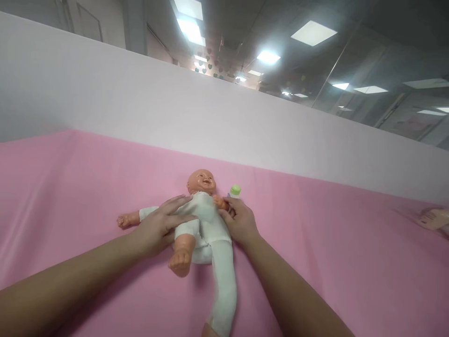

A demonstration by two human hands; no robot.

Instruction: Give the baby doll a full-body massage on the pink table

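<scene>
The left hand [159, 227] lies flat, fingers spread, on the chest and side of a baby doll [199, 220] near the middle of the frame; its grip is open and pressing down, not closed around anything. The right hand [240, 222] sits just right of the doll, its grip pinched on the doll's small arm at the shoulder, fingers curled close together. Both forearms run in from the bottom edge of the frame.

The doll lies on its back, head toward the top of the frame, dressed in a white suit. One bare foot points up at centre, one long white leg trails down toward the bottom edge, and one arm stretches out to the left. Just right of the head, touching or nearly touching the right hand's fingers, stands a small bottle with a green cap [235, 191].

All this rests on a pink cloth [333, 262] that covers the table across the whole lower half of the frame, smooth with faint creases. At the far right edge lies a pale object [435, 218], too cropped to name. Behind the cloth rises a plain white partition [140, 107], and above it, across the top of the frame, a dark ceiling with lit square panels [313, 32] and glass walls at upper right.
</scene>
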